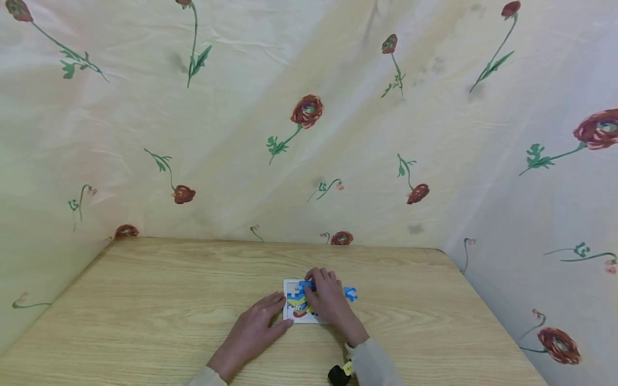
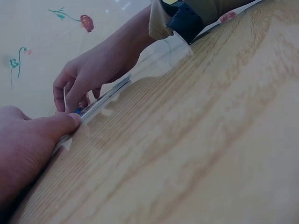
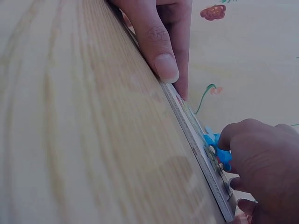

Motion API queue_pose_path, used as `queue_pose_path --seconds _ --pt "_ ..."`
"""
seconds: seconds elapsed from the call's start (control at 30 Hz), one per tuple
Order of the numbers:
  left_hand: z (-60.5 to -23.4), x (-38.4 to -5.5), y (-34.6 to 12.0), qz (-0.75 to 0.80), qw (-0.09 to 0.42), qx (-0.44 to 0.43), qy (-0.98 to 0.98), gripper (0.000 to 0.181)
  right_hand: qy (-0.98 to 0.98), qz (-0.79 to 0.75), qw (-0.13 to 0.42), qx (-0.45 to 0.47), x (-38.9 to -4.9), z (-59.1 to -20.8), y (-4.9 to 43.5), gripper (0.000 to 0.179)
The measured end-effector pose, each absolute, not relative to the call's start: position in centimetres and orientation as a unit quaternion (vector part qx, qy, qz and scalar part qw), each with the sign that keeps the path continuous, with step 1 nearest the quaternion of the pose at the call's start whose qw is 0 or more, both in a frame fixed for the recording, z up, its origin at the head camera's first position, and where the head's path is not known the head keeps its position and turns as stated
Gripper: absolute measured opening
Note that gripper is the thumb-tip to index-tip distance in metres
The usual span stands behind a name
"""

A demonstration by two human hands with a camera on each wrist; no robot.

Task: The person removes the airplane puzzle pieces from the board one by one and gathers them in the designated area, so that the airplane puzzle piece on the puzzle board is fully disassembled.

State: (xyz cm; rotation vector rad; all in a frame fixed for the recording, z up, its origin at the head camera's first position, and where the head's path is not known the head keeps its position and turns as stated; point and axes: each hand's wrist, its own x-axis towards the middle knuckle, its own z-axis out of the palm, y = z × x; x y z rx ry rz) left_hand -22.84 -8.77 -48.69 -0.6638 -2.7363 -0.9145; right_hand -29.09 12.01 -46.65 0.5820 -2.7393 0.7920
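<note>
A small jigsaw puzzle in a white frame (image 1: 288, 317) lies flat on the table, its picture showing blue, yellow and red parts. My left hand (image 1: 258, 324) rests at the frame's left edge, its thumb (image 3: 166, 67) touching the near border in the right wrist view. Over the puzzle's upper part, my right hand (image 1: 330, 297) pinches a blue puzzle piece (image 3: 212, 140) between thumb and fingers. That hand hides much of the picture's right side. Another blue and white puzzle piece (image 1: 351, 293) shows just right of the right hand.
The wooden table (image 1: 169, 300) spreads out around the puzzle. Behind it and at both sides hangs a pale cloth (image 1: 232, 134) printed with red flowers. A black strapped device (image 2: 184, 21) sits on the right wrist.
</note>
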Motion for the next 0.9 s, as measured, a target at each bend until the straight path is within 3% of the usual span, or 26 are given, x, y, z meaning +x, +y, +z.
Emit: queue_pose_path --seconds 0.9 --pt "-48.8 -22.8 -8.7 -0.304 0.09 -0.22 -0.922 0.06 -0.918 0.286 0.128 0.244 -28.7 -46.9 13.3 0.023"
